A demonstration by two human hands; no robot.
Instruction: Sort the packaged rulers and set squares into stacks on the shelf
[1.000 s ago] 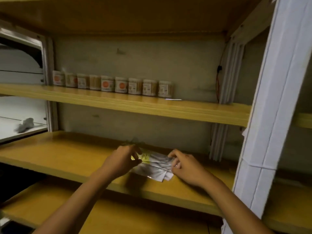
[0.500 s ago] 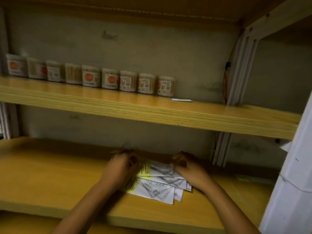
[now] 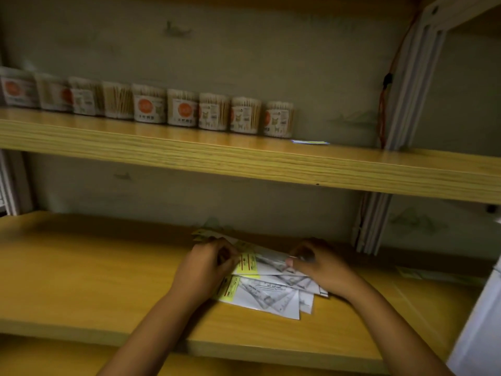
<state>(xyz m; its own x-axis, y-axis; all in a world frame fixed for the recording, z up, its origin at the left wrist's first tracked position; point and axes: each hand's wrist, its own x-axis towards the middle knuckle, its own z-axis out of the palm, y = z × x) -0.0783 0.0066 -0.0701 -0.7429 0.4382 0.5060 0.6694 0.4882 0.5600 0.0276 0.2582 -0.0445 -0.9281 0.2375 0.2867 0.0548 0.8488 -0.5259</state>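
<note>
Packaged set squares (image 3: 267,290) lie fanned on the middle shelf (image 3: 95,280), and the left hand (image 3: 204,267) and right hand (image 3: 321,265) seem to pinch the top packet's (image 3: 264,263) ends with curled fingers, likely to square it.

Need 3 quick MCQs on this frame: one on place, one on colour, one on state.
1. Where do the tubs stand?
A. upper shelf
B. lower shelf
C. floor

2. What colour is the strip on the top packet?
A. blue
B. yellow
C. red

3. What are the hands doing?
A. hanging idle
B. both holding the top packet
C. lifting a tub

Answers:
1 A: they line the back of the upper shelf.
2 B: its left end is yellow.
3 B: left hand and right hand grip its two ends above the pile on the lower shelf.
</note>
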